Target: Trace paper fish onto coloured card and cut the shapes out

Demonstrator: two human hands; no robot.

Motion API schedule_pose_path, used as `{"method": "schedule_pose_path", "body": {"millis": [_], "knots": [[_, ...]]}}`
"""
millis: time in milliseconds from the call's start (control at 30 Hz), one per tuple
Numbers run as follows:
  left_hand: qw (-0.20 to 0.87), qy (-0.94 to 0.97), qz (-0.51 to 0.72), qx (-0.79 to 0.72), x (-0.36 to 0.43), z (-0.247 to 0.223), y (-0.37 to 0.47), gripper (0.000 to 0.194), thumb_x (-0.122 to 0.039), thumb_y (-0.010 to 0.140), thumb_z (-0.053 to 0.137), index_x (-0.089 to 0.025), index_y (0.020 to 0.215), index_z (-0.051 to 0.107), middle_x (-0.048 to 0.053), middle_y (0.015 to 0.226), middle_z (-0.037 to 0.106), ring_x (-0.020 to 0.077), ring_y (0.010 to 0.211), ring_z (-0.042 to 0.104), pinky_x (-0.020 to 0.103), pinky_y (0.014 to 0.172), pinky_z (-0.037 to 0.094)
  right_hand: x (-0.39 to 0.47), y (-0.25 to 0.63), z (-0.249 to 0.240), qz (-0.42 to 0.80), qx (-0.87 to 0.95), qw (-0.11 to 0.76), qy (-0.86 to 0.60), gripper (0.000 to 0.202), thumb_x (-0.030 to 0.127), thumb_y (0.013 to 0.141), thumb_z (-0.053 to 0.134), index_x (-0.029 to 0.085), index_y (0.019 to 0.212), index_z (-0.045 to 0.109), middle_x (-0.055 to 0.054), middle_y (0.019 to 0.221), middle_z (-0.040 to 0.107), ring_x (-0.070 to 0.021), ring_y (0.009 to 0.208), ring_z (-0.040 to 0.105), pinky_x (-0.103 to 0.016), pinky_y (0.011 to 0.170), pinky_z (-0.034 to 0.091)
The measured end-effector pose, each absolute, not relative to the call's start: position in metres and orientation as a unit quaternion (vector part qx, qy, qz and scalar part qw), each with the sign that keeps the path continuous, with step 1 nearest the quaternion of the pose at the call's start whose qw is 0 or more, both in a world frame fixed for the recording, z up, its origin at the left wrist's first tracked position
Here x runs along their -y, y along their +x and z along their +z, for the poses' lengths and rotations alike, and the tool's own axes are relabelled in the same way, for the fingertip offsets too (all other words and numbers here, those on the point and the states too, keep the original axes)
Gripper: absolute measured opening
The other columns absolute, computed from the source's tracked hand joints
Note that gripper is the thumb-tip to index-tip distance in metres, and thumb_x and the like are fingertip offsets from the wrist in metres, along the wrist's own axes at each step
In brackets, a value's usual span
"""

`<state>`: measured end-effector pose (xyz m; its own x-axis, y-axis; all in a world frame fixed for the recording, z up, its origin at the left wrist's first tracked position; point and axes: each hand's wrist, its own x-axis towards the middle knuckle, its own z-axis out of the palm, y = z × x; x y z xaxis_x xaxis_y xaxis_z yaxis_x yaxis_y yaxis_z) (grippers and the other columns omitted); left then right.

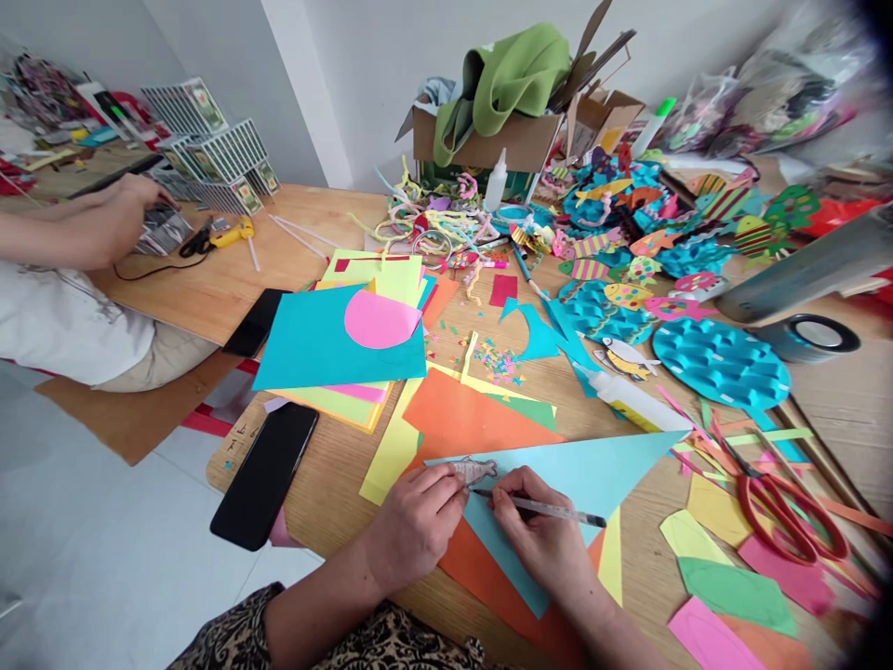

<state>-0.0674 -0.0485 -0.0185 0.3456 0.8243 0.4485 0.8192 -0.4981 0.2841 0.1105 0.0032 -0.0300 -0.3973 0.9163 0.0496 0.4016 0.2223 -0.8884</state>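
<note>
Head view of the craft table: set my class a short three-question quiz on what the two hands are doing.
1. True or false: the right hand holds a pen.
2. What does the left hand press onto the blue paper?
3. Which lies right of the blue paper? A scissors B phone C box

Key
1. True.
2. A small fish cutout.
3. A; the phone lies left, the box at the far edge.

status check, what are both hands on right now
Left hand pins fish template on light blue paper. Right hand holds pen, tip at template. Red scissors and glue bottle lie nearby, apart.
</note>
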Motion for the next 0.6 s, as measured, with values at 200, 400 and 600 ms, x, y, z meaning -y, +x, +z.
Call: {"method": "schedule_pose_path", "body": {"millis": [200, 400, 600], "knots": [[-0.001, 0.818, 0.284, -0.5, 0.0488, -0.0194, -0.0666, 0.028, -0.01, 0.095, 0.038, -0.009, 0.096, 0.066, 0.01, 0.092, 0.07, 0.0205, 0.095, 0.064, 0.034, 0.082, 0.059, -0.0032, 0.1106, -0.0316, 0.43, 0.716, 0.297, -0.463, 0.019, 0.023, 0.085, 0.051, 0.021, 0.066, 0.05, 0.003, 0.057, 0.053, -0.0115, 0.051, 0.046, -0.022, 0.048, 0.039], [0.004, 0.82, 0.283, -0.498, 0.0482, -0.0188, -0.0671, 0.028, -0.01, 0.095, 0.038, -0.01, 0.095, 0.066, 0.009, 0.092, 0.07, 0.0203, 0.096, 0.064, 0.034, 0.082, 0.059, -0.0039, 0.11, -0.0302, 0.431, 0.719, 0.302, -0.454, 0.018, 0.023, 0.084, 0.051, 0.021, 0.066, 0.051, 0.003, 0.057, 0.054, -0.0115, 0.05, 0.047, -0.021, 0.048, 0.039], [0.006, 0.821, 0.275, -0.501, 0.0492, -0.0191, -0.0681, 0.028, -0.011, 0.096, 0.038, -0.011, 0.096, 0.066, 0.009, 0.092, 0.07, 0.0204, 0.097, 0.064, 0.035, 0.082, 0.059, -0.0037, 0.1091, -0.0279, 0.431, 0.718, 0.307, -0.453, 0.019, 0.022, 0.084, 0.051, 0.021, 0.065, 0.051, 0.003, 0.056, 0.054, -0.0114, 0.05, 0.047, -0.022, 0.047, 0.039]]}}
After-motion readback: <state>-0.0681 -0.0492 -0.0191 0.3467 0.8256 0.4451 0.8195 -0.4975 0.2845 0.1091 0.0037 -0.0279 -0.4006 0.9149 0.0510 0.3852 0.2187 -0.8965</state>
